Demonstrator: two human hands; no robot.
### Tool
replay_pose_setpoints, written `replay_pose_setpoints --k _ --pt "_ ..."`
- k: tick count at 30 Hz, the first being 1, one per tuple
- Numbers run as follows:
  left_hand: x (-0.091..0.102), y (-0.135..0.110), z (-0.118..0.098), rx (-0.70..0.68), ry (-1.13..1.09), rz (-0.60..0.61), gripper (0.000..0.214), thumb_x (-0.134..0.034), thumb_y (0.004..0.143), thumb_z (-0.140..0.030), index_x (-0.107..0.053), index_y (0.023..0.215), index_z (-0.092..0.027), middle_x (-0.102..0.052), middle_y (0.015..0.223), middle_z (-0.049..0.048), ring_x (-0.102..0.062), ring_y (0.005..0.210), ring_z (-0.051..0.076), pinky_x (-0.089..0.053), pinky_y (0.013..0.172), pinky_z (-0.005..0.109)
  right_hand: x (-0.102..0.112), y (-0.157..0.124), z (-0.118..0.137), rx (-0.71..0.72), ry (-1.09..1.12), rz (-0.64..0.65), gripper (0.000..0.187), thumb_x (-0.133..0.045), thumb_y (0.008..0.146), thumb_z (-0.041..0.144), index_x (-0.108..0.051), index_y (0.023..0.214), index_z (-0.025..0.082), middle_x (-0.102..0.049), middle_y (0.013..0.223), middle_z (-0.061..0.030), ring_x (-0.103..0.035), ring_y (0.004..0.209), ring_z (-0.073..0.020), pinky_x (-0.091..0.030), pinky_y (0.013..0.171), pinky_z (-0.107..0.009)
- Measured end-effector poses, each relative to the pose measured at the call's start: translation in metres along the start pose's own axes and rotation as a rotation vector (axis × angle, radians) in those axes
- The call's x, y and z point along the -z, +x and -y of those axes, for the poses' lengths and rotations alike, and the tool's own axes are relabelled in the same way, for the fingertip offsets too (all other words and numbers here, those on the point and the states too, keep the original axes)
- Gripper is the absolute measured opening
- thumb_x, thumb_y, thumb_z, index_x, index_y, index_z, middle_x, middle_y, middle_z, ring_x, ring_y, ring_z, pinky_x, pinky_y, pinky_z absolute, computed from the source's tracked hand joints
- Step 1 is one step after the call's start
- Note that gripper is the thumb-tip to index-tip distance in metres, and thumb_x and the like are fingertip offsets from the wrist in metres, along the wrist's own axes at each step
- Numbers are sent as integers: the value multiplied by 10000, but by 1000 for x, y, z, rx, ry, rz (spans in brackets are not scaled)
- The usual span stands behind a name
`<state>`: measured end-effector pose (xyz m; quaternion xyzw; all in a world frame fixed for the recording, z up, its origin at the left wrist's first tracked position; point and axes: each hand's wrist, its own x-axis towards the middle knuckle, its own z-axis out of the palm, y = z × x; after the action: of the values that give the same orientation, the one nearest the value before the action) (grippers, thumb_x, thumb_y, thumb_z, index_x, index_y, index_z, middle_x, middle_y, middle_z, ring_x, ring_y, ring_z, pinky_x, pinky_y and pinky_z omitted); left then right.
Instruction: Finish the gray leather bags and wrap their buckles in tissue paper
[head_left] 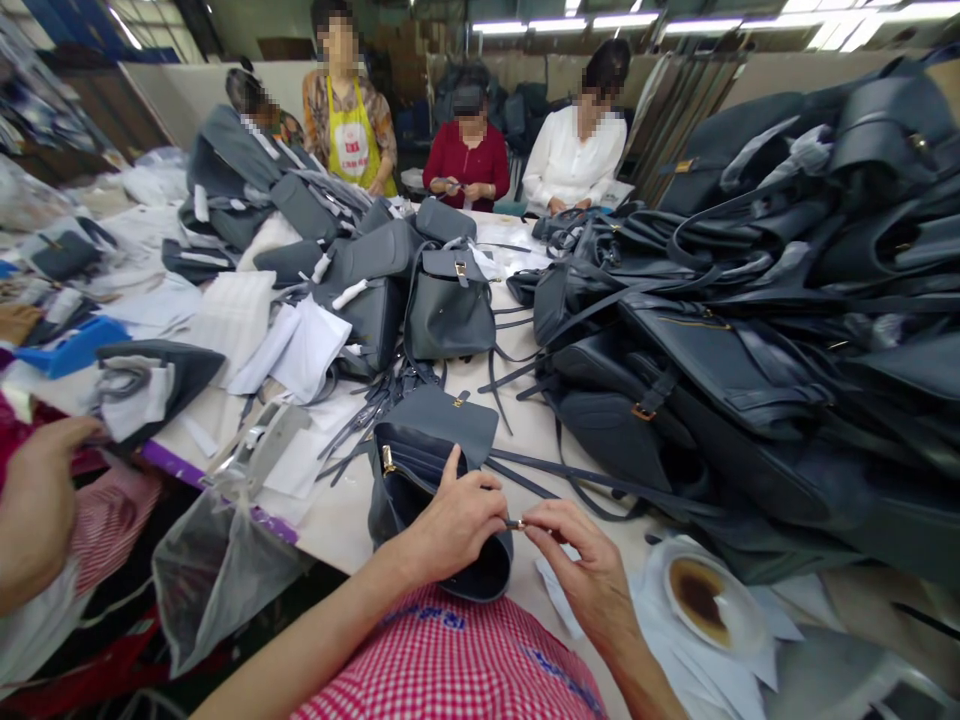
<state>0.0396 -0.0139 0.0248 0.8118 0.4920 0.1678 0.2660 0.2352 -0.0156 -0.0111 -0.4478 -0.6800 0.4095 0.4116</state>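
A dark blue-grey leather handbag (420,450) lies open on the table right in front of me. My left hand (454,520) rests on its rim, fingers pinched on a small metal fitting (516,523). My right hand (585,570) meets it from the right, thumb and forefinger pinched on the same fitting. A long strap (555,482) runs from the bag to the right.
A tall heap of like bags (750,300) fills the right side. More bags (448,300), white papers (292,350) and a blue tray (71,350) lie ahead and left. A stained white dish (712,600) sits near my right hand. Several people work at the far end; another person's arm (34,500) is at left.
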Motion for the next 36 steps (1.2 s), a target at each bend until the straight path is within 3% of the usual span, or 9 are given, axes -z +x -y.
replay_pose_setpoints --k 11,16,18,21,24,27,30,32,36 --pt "-3 -3 1 -15 -22 0 143 -493 917 -182 -618 847 -194 -651 1005 53 -567 1088 189 -18 1151 601 -5 9 -1 207 -289 101 166 -463 927 212 -542 781 225 -571 777 -16 -566 741 -169 -461 681 -283" --pt "1 -5 1 92 -178 -17 166 -479 907 -147 -590 793 -196 -641 978 20 -560 1083 164 -24 1165 555 -6 -3 -30 314 -629 55 258 -365 969 270 -529 777 216 -597 775 -55 -575 742 -203 -444 692 -321" --pt "2 -7 2 108 -229 -29 178 -468 910 -151 -578 780 -201 -639 964 4 -554 1078 154 -4 1167 544 -2 -14 -49 282 -774 103 334 -331 978 297 -543 732 219 -611 717 -56 -592 675 -208 -438 638 -320" --pt "1 -9 5 102 -258 -36 166 -477 909 -166 -572 779 -206 -636 957 -4 -550 1078 152 20 1169 533 6 -28 -68 85 -917 252 399 -369 967 375 -575 652 240 -626 575 -26 -594 510 -196 -398 508 -293" --pt "0 -11 4 94 -277 -35 159 -488 905 -169 -582 782 -207 -644 967 1 -551 1095 160 51 1164 539 11 -27 -66 -90 -736 247 290 -436 932 396 -679 833 272 -719 699 -31 -679 636 -217 -471 574 -301" --pt "0 -11 2 109 -295 -43 164 -496 895 -158 -581 762 -202 -652 938 3 -559 1094 163 73 1157 548 9 -12 -47 -191 -252 115 323 -494 889 465 -702 996 242 -743 972 -86 -692 905 -246 -535 776 -355" --pt "1 -11 2 114 -312 -49 171 -490 895 -159 -575 753 -199 -654 906 -1 -571 1071 162 74 1156 550 7 5 -25 -404 163 28 471 -545 836 590 -722 974 176 -750 889 -122 -705 818 -248 -568 747 -382" --pt "0 -12 3 106 -322 -57 162 -488 895 -158 -578 767 -202 -656 920 -4 -572 1071 160 85 1154 547 7 10 -14 -504 324 85 502 -606 795 606 -728 977 154 -755 856 -130 -710 754 -245 -581 691 -388" --pt "-2 -14 2 116 -332 -93 139 -505 885 -148 -586 787 -205 -652 962 0 -570 1067 156 65 1155 556 3 10 -4 -489 405 149 381 -773 691 478 -741 946 196 -767 851 -88 -712 738 -230 -584 691 -371"
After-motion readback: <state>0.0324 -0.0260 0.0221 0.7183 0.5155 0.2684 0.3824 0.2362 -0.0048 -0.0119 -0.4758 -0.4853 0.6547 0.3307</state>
